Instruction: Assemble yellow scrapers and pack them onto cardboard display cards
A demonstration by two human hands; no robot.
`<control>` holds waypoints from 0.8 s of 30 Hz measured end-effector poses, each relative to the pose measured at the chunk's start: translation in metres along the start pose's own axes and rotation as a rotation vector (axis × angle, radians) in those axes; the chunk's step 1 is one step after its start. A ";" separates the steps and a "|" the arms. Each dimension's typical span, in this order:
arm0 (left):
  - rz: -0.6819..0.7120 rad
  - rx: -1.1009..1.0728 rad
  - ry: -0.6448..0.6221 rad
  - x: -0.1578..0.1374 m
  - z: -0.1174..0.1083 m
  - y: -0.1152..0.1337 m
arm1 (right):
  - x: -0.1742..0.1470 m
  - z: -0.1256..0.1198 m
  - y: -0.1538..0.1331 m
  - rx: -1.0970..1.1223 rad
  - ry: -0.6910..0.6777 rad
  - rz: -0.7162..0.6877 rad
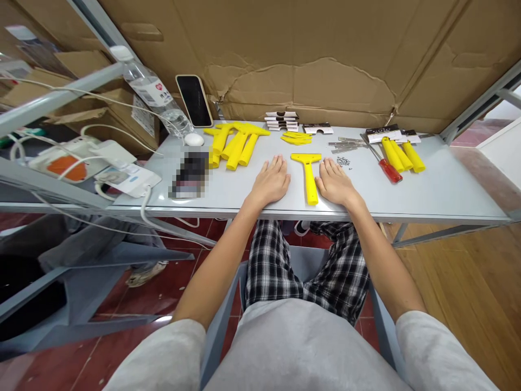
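Yellow handles (236, 152) left, screwdriver (391, 170) right; a yellow scraper (310, 182) lies between left hand (271, 182) and right hand (335, 182), fingers (278, 162) outstretched flat.

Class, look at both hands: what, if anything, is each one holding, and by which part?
Nothing is held: the left hand and right hand lie flat on the table, either side of the yellow T-shaped tool.

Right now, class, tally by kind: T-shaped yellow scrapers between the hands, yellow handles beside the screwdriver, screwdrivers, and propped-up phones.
T-shaped yellow scraper: 1
Yellow handles: 3
Red-handled screwdriver: 1
Propped-up phone: 1
Total: 6
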State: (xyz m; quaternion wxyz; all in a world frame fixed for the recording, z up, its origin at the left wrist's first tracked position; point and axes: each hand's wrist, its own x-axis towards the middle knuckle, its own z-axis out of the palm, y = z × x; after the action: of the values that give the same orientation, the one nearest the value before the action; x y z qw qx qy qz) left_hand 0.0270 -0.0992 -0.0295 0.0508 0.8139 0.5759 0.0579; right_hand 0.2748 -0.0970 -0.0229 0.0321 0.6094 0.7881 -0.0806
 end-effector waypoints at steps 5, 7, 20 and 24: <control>0.002 -0.006 0.010 0.001 0.002 -0.002 | -0.001 -0.002 -0.001 -0.002 -0.009 0.005; 0.004 -0.011 0.011 0.002 0.003 -0.003 | 0.000 0.000 0.000 -0.002 0.002 -0.002; -0.004 -0.043 0.034 0.000 0.001 0.000 | 0.002 0.008 0.006 0.030 0.082 -0.025; -0.021 -0.061 0.039 0.001 0.002 -0.001 | 0.003 0.012 0.009 0.046 0.101 -0.029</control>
State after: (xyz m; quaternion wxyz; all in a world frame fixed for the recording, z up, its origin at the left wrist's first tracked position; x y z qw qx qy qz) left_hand 0.0265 -0.0982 -0.0313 0.0647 0.8047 0.5832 0.0907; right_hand 0.2819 -0.0936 -0.0364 -0.0229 0.6018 0.7954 -0.0680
